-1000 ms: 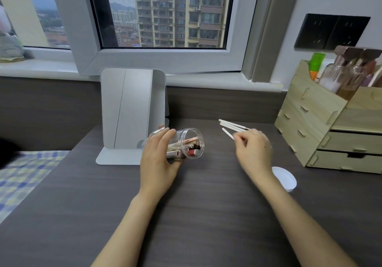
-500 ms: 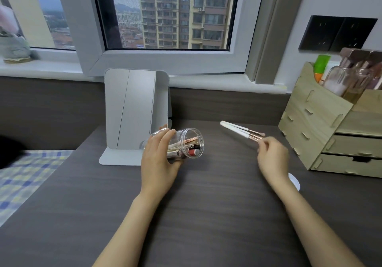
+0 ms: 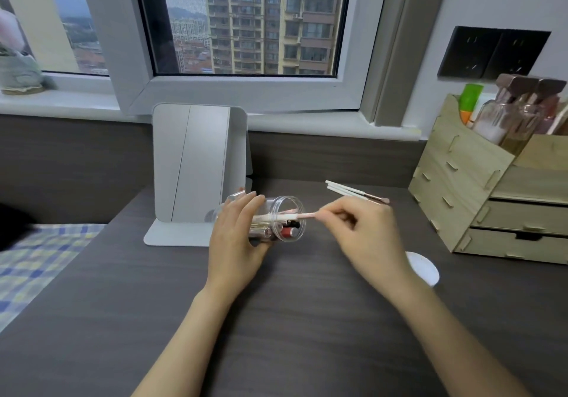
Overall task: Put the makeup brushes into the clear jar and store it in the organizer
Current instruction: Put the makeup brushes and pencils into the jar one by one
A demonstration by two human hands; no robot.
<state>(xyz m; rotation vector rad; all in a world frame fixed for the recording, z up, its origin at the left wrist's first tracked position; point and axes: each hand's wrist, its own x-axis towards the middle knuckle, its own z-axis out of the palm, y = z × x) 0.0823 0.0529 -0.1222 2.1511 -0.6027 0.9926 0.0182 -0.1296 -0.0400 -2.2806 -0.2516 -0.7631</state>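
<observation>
The clear jar (image 3: 289,212) lies on its side on the dark desk, mouth facing right, with several brushes and a red item inside. My left hand (image 3: 236,236) grips its body from above. My right hand (image 3: 365,236) pinches one makeup brush (image 3: 302,215) by its end, and the other end of the brush is inside the jar's mouth. Behind my right hand, a few white-handled makeup brushes (image 3: 353,193) lie loose on the desk. The wooden organizer (image 3: 461,181) stands at the right edge, with bottles in its top section.
A grey folding mirror (image 3: 196,166) stands just behind the jar. The jar's white lid (image 3: 422,267) lies on the desk right of my right wrist. A checked cloth (image 3: 37,261) lies beyond the desk's left edge. The window sill runs behind.
My right hand picked one brush from the loose pile at the back right and carried it left to the jar's mouth. My left hand kept the jar still.
</observation>
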